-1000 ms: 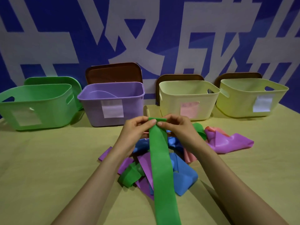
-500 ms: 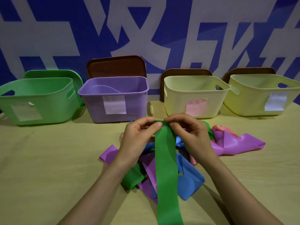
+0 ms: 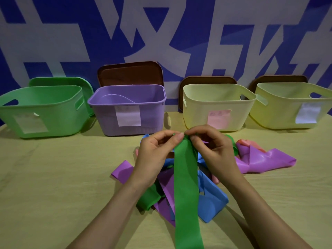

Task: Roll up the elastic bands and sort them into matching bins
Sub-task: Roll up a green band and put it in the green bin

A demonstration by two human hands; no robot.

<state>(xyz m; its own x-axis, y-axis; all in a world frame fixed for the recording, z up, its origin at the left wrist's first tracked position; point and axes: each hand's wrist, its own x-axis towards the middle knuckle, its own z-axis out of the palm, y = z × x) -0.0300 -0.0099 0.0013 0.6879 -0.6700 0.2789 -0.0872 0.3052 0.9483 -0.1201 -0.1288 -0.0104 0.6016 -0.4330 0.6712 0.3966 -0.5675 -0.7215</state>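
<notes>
Head view: left hand (image 3: 154,155) and right hand (image 3: 213,150) both pinch the green band (image 3: 186,186) at its top end; four bins behind: green bin (image 3: 41,112), purple bin (image 3: 129,108), two yellow

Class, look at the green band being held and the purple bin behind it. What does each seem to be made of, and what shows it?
Green band: probably thin rubber or latex, matte; it hangs limp, flat and smooth, bending softly at the top.
Purple bin: likely moulded plastic with a dull sheen; stiff upright walls and a rolled rim.
</notes>
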